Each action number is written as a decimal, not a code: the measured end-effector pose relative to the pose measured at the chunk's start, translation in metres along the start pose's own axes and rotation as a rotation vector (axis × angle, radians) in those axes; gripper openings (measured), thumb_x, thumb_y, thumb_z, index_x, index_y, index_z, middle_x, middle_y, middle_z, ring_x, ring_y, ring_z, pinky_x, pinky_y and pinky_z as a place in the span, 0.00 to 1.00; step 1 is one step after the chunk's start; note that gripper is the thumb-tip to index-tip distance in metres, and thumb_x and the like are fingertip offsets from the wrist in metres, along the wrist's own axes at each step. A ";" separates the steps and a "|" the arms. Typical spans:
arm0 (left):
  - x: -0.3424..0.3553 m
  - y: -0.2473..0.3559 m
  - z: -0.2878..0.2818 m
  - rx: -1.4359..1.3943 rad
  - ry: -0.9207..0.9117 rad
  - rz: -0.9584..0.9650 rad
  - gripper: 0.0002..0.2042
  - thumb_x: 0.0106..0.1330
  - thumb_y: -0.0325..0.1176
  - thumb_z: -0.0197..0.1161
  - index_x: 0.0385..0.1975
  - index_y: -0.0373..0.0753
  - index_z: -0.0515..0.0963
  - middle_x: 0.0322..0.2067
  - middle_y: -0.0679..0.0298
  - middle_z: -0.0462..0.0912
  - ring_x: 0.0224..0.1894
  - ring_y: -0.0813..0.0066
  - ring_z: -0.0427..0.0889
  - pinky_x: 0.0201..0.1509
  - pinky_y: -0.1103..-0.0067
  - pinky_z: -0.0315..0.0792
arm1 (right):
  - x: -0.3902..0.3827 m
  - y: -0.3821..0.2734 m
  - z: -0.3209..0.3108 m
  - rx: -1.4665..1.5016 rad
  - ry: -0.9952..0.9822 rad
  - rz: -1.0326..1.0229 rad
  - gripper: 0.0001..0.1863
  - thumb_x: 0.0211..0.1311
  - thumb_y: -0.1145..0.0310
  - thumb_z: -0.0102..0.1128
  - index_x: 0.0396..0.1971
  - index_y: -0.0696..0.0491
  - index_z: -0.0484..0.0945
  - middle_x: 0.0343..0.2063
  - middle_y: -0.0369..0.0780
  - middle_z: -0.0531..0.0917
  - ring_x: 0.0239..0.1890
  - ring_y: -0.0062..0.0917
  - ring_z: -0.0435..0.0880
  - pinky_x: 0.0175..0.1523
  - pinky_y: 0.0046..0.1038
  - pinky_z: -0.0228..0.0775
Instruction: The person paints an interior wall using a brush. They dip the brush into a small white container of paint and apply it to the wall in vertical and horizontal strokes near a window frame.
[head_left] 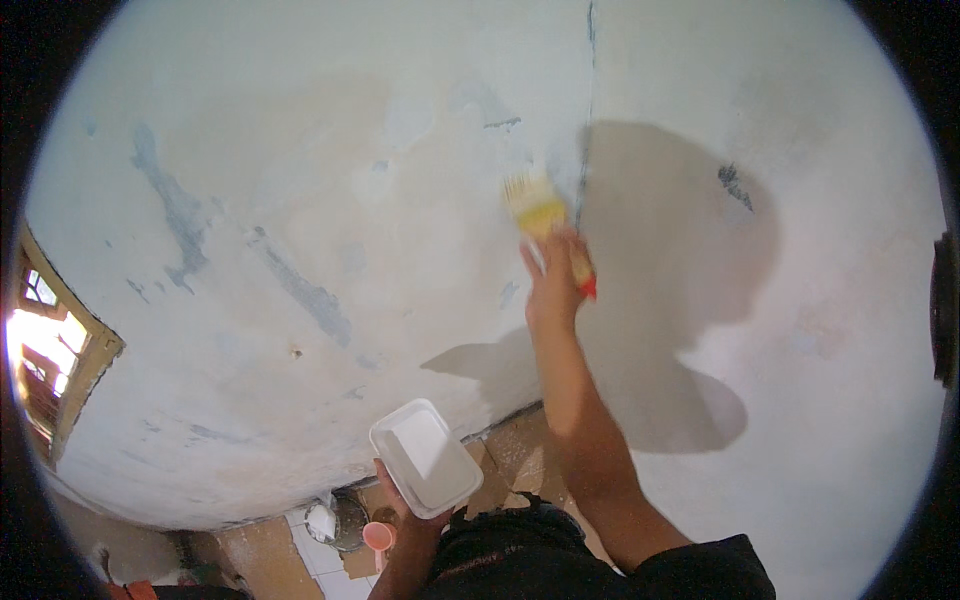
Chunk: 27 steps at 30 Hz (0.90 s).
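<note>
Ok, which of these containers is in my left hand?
The shallow white rectangular tray: your left hand holds it up, while the round pink dipper and the dark round bucket sit down at floor level.

a room under redecoration (patchy wall [330, 180], broad paintbrush [541, 212], framed window [60, 345])

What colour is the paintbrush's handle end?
The handle end is red, best seen in the head view.

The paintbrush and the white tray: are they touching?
Apart. The head view shows wall between the paintbrush in the right hand and the white tray, held lower in the left hand.
</note>
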<state>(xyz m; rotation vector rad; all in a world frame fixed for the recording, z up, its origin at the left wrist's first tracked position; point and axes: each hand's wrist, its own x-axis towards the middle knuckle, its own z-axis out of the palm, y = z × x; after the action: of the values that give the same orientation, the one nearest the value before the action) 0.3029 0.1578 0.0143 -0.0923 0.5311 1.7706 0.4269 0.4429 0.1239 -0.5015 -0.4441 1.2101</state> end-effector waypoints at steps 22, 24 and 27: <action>-0.004 -0.001 -0.005 0.031 0.046 0.007 0.34 0.68 0.67 0.37 0.66 0.52 0.64 0.58 0.63 0.74 0.57 0.56 0.76 0.58 0.54 0.73 | 0.046 -0.038 0.044 0.096 -0.298 -0.046 0.32 0.65 0.57 0.62 0.64 0.51 0.60 0.58 0.43 0.70 0.60 0.38 0.72 0.65 0.45 0.65; -0.003 -0.005 -0.010 0.024 0.025 0.033 0.34 0.67 0.67 0.38 0.66 0.52 0.65 0.58 0.63 0.74 0.58 0.56 0.75 0.59 0.54 0.72 | 0.017 0.006 -0.032 0.005 0.006 0.094 0.28 0.66 0.58 0.62 0.62 0.49 0.63 0.56 0.40 0.73 0.58 0.32 0.74 0.62 0.43 0.69; -0.003 -0.008 -0.003 0.024 0.052 0.004 0.35 0.67 0.67 0.38 0.66 0.51 0.65 0.59 0.63 0.74 0.58 0.55 0.75 0.59 0.54 0.72 | -0.004 0.044 -0.122 -0.135 0.204 0.178 0.17 0.66 0.63 0.61 0.51 0.48 0.70 0.49 0.36 0.77 0.46 0.27 0.79 0.52 0.36 0.73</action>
<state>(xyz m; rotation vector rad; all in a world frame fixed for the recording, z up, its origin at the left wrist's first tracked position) 0.3107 0.1553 0.0101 -0.1203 0.5903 1.7694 0.4618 0.4356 -0.0003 -0.7866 -0.3122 1.2892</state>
